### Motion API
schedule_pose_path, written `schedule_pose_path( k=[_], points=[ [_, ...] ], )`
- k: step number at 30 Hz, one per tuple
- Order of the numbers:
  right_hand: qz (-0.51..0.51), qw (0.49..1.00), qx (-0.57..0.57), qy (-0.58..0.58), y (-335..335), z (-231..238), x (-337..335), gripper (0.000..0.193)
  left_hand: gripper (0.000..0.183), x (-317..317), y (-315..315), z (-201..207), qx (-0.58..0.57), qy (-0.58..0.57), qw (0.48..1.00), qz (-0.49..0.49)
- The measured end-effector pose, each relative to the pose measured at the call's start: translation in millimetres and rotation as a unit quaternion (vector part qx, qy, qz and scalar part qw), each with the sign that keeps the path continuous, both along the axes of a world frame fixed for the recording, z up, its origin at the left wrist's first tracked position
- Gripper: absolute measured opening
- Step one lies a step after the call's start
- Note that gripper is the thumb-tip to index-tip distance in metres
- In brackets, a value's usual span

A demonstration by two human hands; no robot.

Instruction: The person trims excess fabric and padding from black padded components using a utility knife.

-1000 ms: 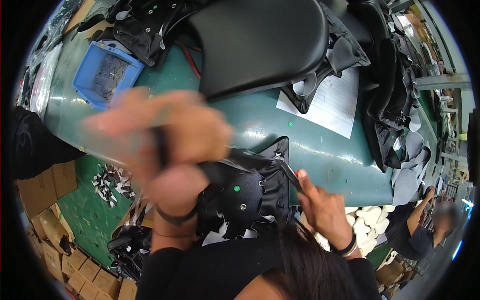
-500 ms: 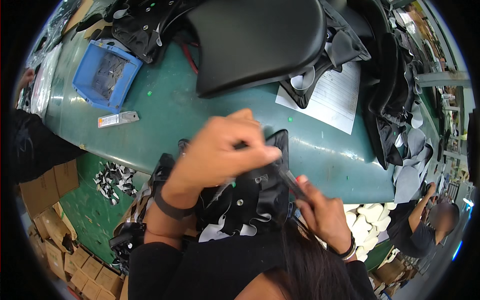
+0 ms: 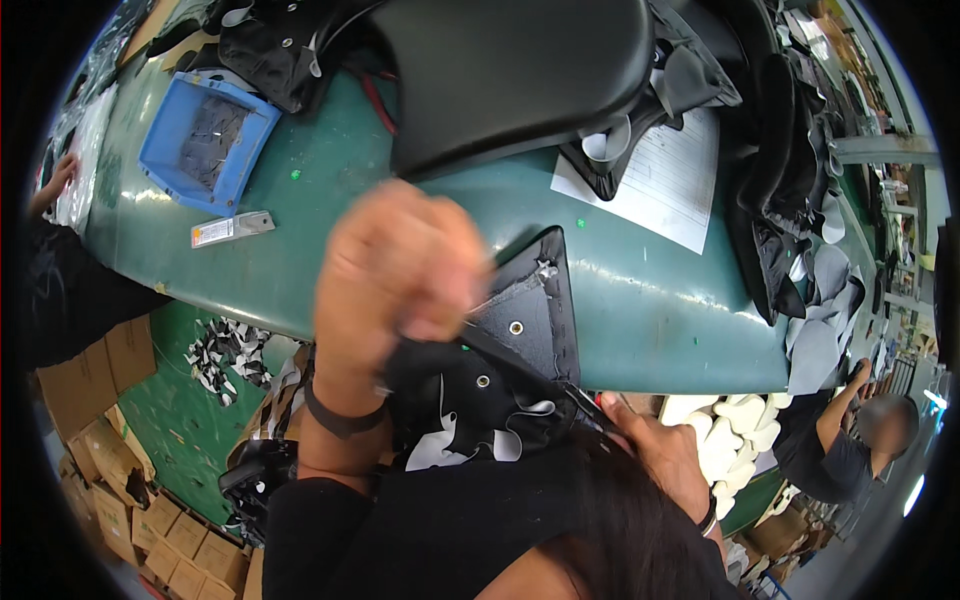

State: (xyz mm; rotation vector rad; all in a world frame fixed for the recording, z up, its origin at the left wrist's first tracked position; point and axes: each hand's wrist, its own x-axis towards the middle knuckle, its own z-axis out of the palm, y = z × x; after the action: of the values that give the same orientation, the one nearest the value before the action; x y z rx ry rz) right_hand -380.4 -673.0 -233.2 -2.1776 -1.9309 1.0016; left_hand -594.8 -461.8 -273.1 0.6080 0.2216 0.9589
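A black padded piece (image 3: 565, 300) with a stitched cover, metal eyelets and light grey straps lies close to my body at the table edge. My left hand (image 3: 400, 260), smeared by motion, is curled above its left side. From there the edge of a black cover flap (image 3: 510, 362) runs taut toward the right, folded back from a grey patch (image 3: 530, 320) with one eyelet. My right hand (image 3: 655, 440) is closed round a grey utility knife (image 3: 590, 405) with a red part. The knife's tip lies against the right end of the flap; its blade is hard to make out.
Beyond my hands lies a large black padded panel (image 3: 500, 90), with a printed sheet (image 3: 655, 180) beside it. A blue bin (image 3: 160, 165) of thin grey pieces and a small flat case (image 3: 232, 228) stand left. Cream pads (image 3: 735, 440) are at right. Other people are at both sides.
My left hand has moved left and slightly up, pulling the flap back and uncovering the grey patch. My right hand with the knife has dropped a little toward my body.
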Motion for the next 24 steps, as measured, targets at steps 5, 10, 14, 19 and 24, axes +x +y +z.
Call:
schedule_pose_path(
  k=[5, 10, 14, 19, 24],
  points=[
    [0.110, 0.985, 0.087, -0.098, 29, 7, 16, 0.050, 0.028, 9, -31, 6, 0.647, 0.522, 0.542, -0.125],
    [0.134, 0.984, 0.007, -0.118, 54, 21, 16, 0.049, 0.028, 20, -31, -12, 0.532, 0.511, 0.668, -0.097],
    [0.039, 0.988, 0.144, 0.028, 33, -6, 10, 0.056, 0.021, 24, -28, -19, 0.445, 0.414, 0.793, 0.025],
    [-0.043, 0.999, -0.006, -0.011, -12, 1, -6, 0.059, 0.019, 15, -17, -15, 0.188, 0.288, 0.939, 0.015],
    [0.034, 0.979, 0.171, -0.107, 13, -14, 15, 0.051, 0.017, 14, -13, -7, -0.040, 0.141, 0.987, -0.072]
  ],
)
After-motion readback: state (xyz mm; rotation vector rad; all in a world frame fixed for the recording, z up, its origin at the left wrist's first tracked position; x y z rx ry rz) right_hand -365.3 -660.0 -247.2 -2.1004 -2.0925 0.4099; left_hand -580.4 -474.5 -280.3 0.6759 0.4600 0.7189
